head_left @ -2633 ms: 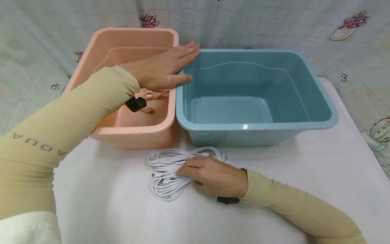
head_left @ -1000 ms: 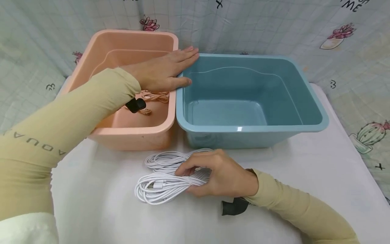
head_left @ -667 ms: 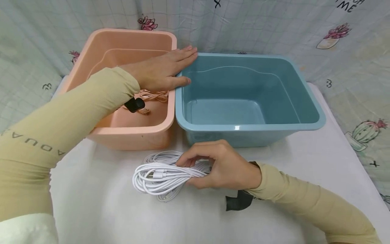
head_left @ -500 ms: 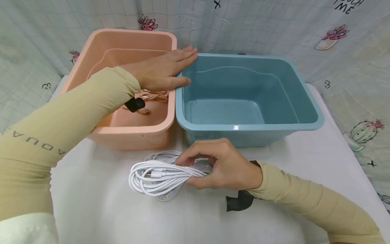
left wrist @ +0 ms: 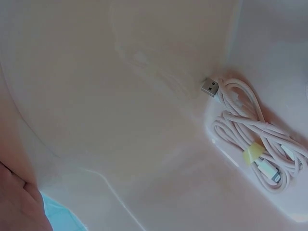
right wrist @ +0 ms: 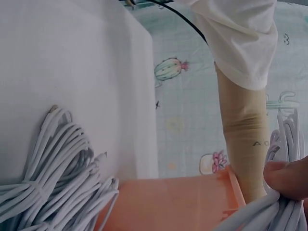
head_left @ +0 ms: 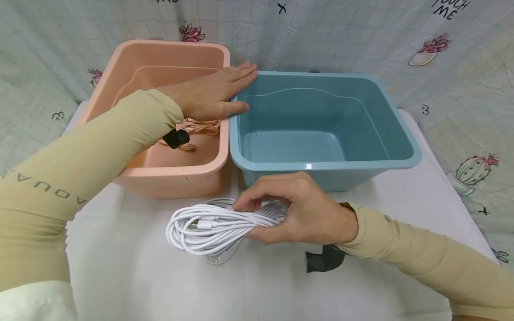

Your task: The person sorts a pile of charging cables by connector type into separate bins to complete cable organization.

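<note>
My right hand [head_left: 299, 209] pinches a bundled coil of white charging cable [head_left: 206, 229] between thumb and fingers, raised above the table. More white cable coils [right wrist: 53, 178] lie on the cloth; in the head view the held bundle and hand partly cover them. My left hand [head_left: 213, 91] lies with straight fingers across the adjoining rims of the peach bin [head_left: 180, 170] and the blue bin [head_left: 321, 166]. Inside the peach bin are coiled peach-coloured cables [head_left: 201, 126]; the left wrist view has a USB plug [left wrist: 210, 86] and a yellowish tie [left wrist: 252, 153] on one bundle.
White cloth [head_left: 160, 285] covers the table, with both bins at its back. The blue bin's visible floor [head_left: 295, 147] is bare. A patterned curtain [head_left: 341, 35] hangs behind and to both sides. Dark wrist cameras [head_left: 325, 259] stick out under the wrists.
My right hand, earlier down on the white pile, has lifted one bundle and shifted slightly up and right. The left hand stays on the rims. The head view has shifted a little.
</note>
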A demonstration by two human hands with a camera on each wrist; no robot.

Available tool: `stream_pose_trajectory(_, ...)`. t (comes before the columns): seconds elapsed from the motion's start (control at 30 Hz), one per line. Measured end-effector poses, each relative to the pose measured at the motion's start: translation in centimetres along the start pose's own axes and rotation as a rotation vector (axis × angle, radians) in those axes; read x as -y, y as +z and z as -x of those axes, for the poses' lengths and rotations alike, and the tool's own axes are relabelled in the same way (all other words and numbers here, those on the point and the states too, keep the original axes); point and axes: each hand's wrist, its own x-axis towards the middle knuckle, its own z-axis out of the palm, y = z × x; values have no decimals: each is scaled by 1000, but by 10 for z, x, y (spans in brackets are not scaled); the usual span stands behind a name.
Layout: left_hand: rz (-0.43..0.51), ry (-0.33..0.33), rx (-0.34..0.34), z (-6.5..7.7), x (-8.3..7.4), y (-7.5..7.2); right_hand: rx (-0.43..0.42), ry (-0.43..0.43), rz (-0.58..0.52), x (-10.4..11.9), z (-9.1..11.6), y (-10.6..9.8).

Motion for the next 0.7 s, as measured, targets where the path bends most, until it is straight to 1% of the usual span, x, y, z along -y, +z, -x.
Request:
stream_pose_trajectory(0.17, -3, 0, 1, 1, 1, -1, 16, 41, 14, 8, -3, -10)
stream_pose_trajectory(0.33, -9, -8, 13, 1, 0, -1, 43, 41, 78, 16, -7, -20)
stream_pose_trajectory(0.47, -3, -18, 25, 1, 0, -2, 52, 9, 140, 18, -8, -29)
stream_pose_trajectory(0.6, -4, -14, 36, 0, -1, -2, 34, -56, 216, 17, -10, -40)
stream_pose_trajectory(0.7, -7, -6, 40, 0, 0, -3, 20, -71, 278, 20, -13, -51)
